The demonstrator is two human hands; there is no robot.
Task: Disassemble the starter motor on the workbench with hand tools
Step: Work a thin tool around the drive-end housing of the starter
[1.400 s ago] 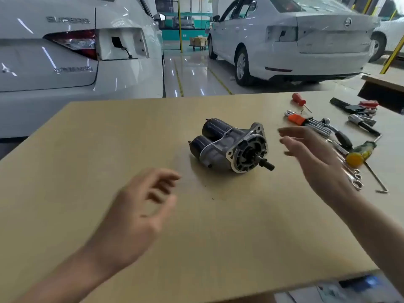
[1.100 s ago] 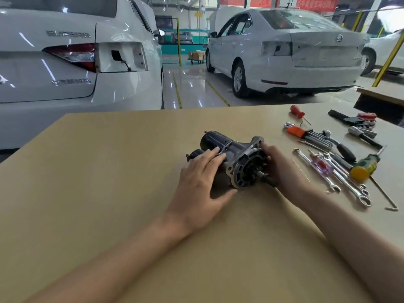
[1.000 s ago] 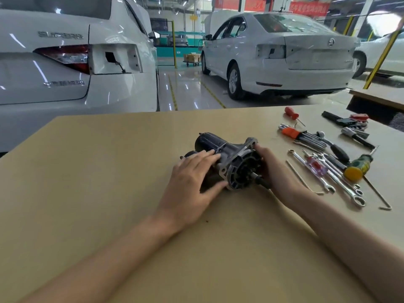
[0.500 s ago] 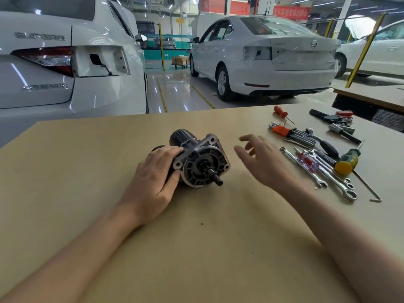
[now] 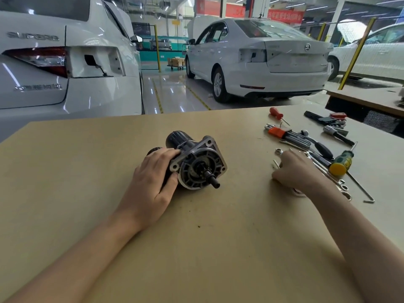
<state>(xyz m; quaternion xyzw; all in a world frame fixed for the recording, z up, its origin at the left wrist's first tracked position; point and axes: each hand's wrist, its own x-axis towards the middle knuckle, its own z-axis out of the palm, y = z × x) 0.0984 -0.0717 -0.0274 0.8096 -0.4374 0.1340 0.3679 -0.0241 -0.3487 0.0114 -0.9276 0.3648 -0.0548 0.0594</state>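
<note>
A person's left hand (image 5: 153, 182) grips the starter motor (image 5: 194, 162) at the centre of the surface (image 5: 65, 182). At three o'clock, the right hand (image 5: 295, 171) curls over the wrenches (image 5: 314, 158); whether it holds one I cannot tell. Tool-picking step, seemingly; next comes fitting a fastener.

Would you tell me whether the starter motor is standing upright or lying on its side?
On its side: the starter motor lies on the workbench, shaft horizontal.

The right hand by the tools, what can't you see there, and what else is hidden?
- Head view: the right hand covers the spanners beneath it, so which tool it touches, or whether it grips one, is hidden.
- The left hand hides the near side of the starter motor.
- Red banner writing: too small and blurred.
</note>
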